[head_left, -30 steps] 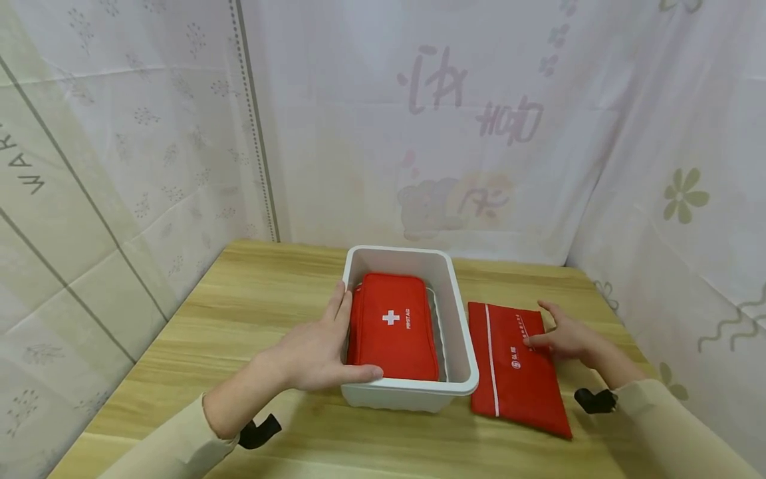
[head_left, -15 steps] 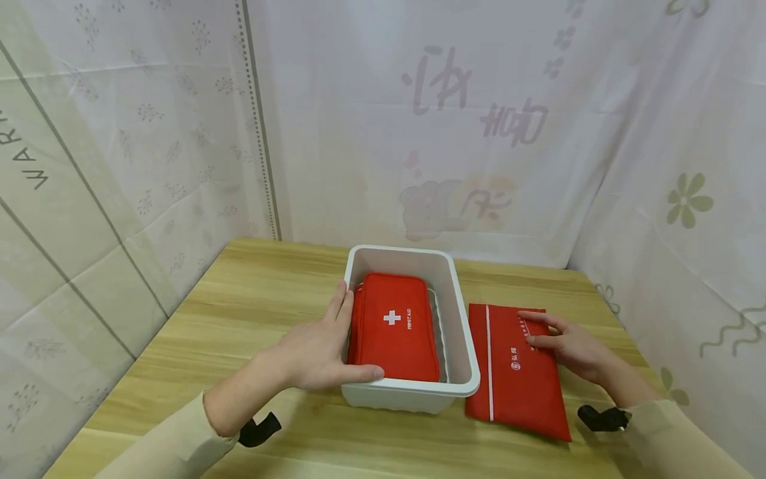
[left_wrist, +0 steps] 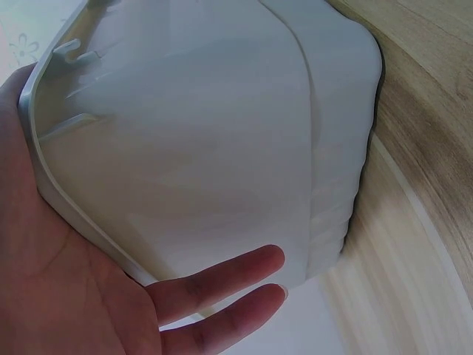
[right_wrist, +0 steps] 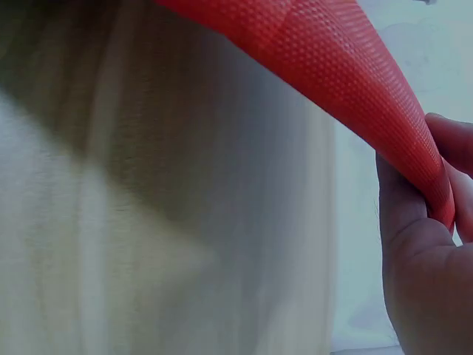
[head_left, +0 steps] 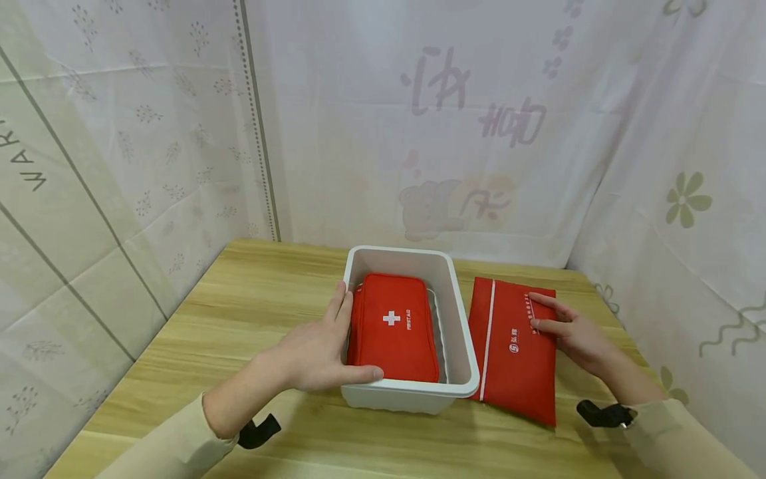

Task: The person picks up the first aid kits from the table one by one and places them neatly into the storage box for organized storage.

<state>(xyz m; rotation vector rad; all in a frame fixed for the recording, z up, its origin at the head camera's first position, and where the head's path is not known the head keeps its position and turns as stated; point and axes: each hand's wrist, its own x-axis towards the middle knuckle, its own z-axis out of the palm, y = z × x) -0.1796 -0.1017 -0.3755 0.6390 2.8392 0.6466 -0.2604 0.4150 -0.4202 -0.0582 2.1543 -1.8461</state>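
Observation:
A white plastic bin [head_left: 402, 396] stands in the middle of the table. My left hand [head_left: 316, 349] rests around its near left corner, thumb along the near rim. In the left wrist view two straight fingers [left_wrist: 222, 292] lie by the bin's outer wall. A red first aid pouch [head_left: 413, 349] with a white cross lies inside, another red item's edge showing at its left. Right of the bin, my right hand [head_left: 586, 342] pinches the right edge of a flat red fabric pouch [head_left: 509, 379] with a white stripe. In the right wrist view, this pouch slants above the table.
The wooden table [head_left: 269, 286] extends on both sides of the bin. Patterned curtains [head_left: 335, 133] close off the back and both sides. A greyish wavy-edged item [head_left: 441, 332] shows beside the first aid pouch in the bin.
My right hand's fingers have come over the flat red pouch's face. The pouch has turned and moved away from me, its near end now closer to the bin. My left hand stays put.

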